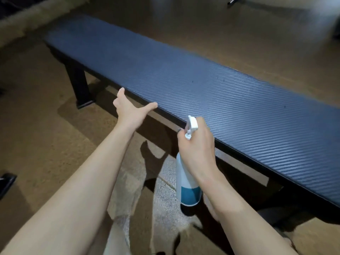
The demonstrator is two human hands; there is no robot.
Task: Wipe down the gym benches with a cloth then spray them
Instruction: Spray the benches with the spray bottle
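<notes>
A long gym bench [184,78] with a dark blue ribbed pad and black frame runs from upper left to lower right. My right hand [197,144] grips the neck of a white spray bottle [187,183] with a teal band, its white nozzle pointing toward the pad at the bench's near edge. My left hand [129,109] is held out with fingers spread, empty, its thumb tip touching the near edge of the pad. No cloth is in view.
A black bench leg [81,87] stands on the brown floor at left. A dark object [6,183] lies at the left edge. A pale grey speckled floor patch [165,196] shows below my arms. Another dark piece of equipment sits at top right.
</notes>
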